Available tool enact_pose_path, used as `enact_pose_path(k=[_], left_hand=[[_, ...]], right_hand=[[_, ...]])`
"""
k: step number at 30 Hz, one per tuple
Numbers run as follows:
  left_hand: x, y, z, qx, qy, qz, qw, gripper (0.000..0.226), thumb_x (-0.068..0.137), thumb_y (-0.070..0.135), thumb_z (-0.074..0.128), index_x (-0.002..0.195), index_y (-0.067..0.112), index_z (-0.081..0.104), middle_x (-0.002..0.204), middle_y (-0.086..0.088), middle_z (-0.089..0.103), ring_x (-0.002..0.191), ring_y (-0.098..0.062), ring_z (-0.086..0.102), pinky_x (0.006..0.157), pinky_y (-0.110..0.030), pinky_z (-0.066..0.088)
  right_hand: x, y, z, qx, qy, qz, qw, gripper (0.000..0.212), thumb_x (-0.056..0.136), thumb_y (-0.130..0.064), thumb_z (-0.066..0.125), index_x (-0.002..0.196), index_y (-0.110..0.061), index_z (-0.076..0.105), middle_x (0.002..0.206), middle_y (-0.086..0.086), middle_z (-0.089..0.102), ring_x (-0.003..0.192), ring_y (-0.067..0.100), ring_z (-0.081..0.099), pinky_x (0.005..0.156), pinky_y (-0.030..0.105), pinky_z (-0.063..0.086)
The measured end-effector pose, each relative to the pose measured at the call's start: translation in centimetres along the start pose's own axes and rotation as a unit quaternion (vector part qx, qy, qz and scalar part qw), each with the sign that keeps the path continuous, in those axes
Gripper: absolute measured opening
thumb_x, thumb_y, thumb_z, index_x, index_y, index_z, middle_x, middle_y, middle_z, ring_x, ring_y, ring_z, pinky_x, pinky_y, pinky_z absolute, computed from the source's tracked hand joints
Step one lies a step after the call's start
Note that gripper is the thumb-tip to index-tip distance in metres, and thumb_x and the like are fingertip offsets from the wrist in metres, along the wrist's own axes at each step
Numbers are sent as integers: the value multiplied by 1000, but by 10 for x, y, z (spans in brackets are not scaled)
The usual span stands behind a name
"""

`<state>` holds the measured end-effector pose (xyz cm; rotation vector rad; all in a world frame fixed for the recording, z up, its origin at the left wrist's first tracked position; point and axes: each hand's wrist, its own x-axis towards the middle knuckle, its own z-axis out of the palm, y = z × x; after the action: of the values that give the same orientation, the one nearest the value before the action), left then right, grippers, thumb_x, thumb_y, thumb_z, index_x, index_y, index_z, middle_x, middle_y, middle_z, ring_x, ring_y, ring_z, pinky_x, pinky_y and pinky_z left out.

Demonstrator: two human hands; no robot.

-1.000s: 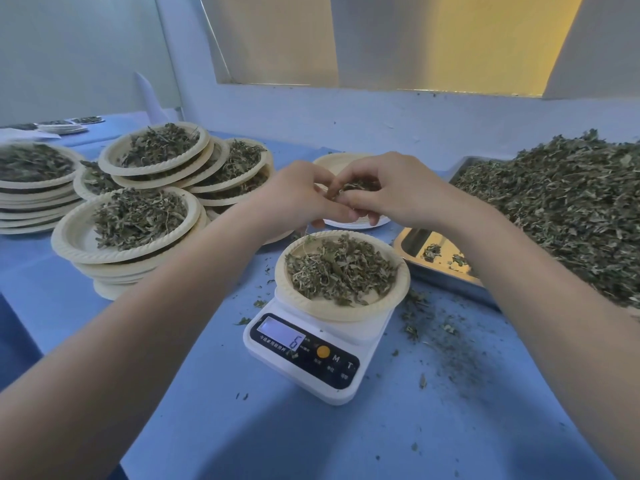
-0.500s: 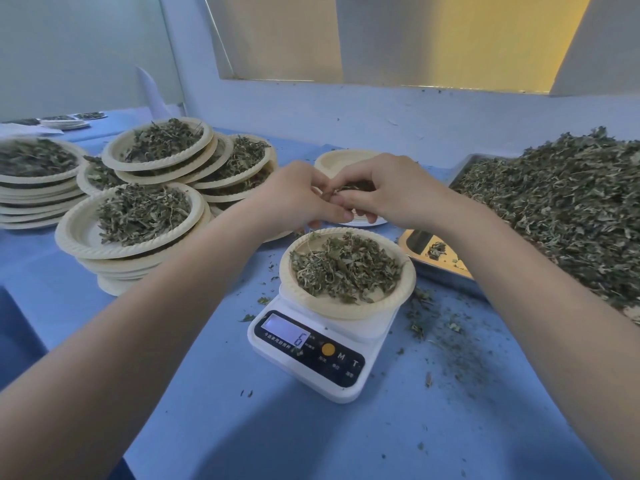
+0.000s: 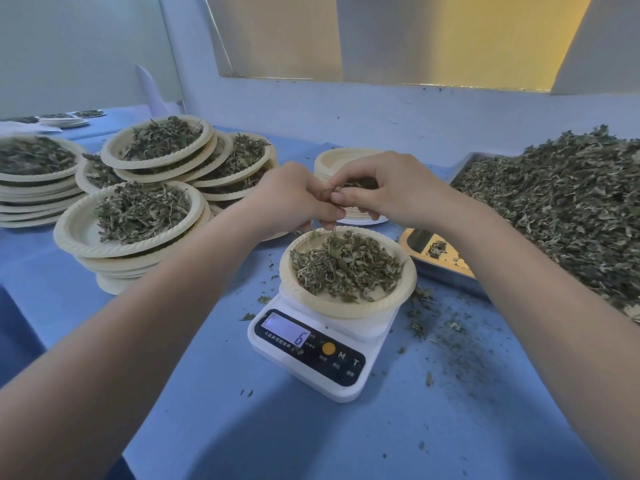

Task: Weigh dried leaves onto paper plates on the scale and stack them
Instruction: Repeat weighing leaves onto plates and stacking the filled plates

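A white scale (image 3: pixel 313 355) stands on the blue worktop (image 3: pixel 311 438), and a paper plate (image 3: pixel 347 308) heaped with dried leaves (image 3: pixel 344 270) sits on its platform, hiding most of that platform; the display reads 6. Just above the far rim of that plate the two hands meet. The left hand (image 3: pixel 294 199) has its fingers curled, and the right hand (image 3: pixel 391 188) is curled too, with a small tuft of leaves (image 3: pixel 353 184) caught where the fingertips come together; which hand has the firmer hold on it cannot be made out, since the fingers overlap. A few strands hang below the hands towards the plate. Behind the hands, beyond the scale, a stack of bare plates (image 3: pixel 346 157) is partly hidden. To the left of the scale stand several stacks of filled plates (image 3: pixel 135 220), the farthest left stack cut off by the frame edge. To the right of the scale a metal tray (image 3: pixel 436 271) holds a large heap of loose leaves (image 3: pixel 561 206), also cut by the edge. Crumbs lie scattered on the worktop around the scale.
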<state>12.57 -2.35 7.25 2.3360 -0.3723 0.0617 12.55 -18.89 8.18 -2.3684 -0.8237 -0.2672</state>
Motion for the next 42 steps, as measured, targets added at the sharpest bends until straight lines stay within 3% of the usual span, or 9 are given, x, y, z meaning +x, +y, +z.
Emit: enact_pose_path(k=[3,10,18,23,29,31,34,39,42], left_hand=[[1,-2,0,-1,1,-4,1000,14,78,23,72,74,9,73,79,-8,73,50,-10,48,41,-11,34],[1,-3,-1,8,1,-7,1000,21,77,29,75,79,9,75,85,-15,72,53,-12,49,47,-16,37],[0,-2,-1,0,3,-1,1000,6,74,29,76,71,27,71,61,8,68,46,-7,48,40,-10,33],[1,-4,-2,-3,16,-5,1000,34,60,38,83,87,37,63,70,-9,69,48,-10,51,45,-20,35],[0,2,-3,6,-1,-18,1000,73,47,41,87,115,38,60,78,-1,67,55,-9,54,51,-25,36],[0,4,-2,8,11,-20,1000,71,46,41,87,112,40,60,76,7,57,60,-6,52,54,-24,36],[0,6,-2,-19,22,-11,1000,59,49,37,88,103,37,63,71,7,48,58,-7,46,54,-27,34],[0,6,-1,-56,32,7,998,48,58,29,87,99,36,63,75,6,61,48,1,47,50,-22,35],[0,5,0,-75,23,17,997,38,62,22,85,94,28,66,66,7,63,45,-1,49,42,-15,35]], right_hand=[[0,0,0,-1,-1,2,1000,9,90,-19,63,93,-23,70,51,-31,52,49,-6,49,52,8,38],[0,0,-1,-2,11,7,1000,9,90,-19,63,95,-17,70,52,-35,51,46,-5,49,48,6,35],[-1,1,-4,16,4,11,1000,9,85,-19,69,94,-22,71,48,-30,51,45,-5,48,48,5,33],[-4,1,-4,33,2,29,999,20,81,-22,73,99,-27,68,55,-23,56,48,-10,51,47,3,35],[-4,1,-7,16,8,57,998,19,85,-27,68,103,-24,63,98,-1,65,52,1,62,60,6,42],[-3,1,-8,16,14,64,998,16,85,-27,68,99,-27,60,105,-1,64,58,9,67,68,12,43],[-2,0,-9,21,15,59,998,15,84,-25,70,97,-25,63,95,1,65,51,6,64,67,12,45],[-2,0,-8,66,18,59,996,28,79,-15,75,101,-26,61,87,-4,59,47,6,61,51,11,46],[-2,-1,-8,56,35,55,996,21,78,-16,76,91,-24,61,90,0,66,49,6,61,53,11,46]])
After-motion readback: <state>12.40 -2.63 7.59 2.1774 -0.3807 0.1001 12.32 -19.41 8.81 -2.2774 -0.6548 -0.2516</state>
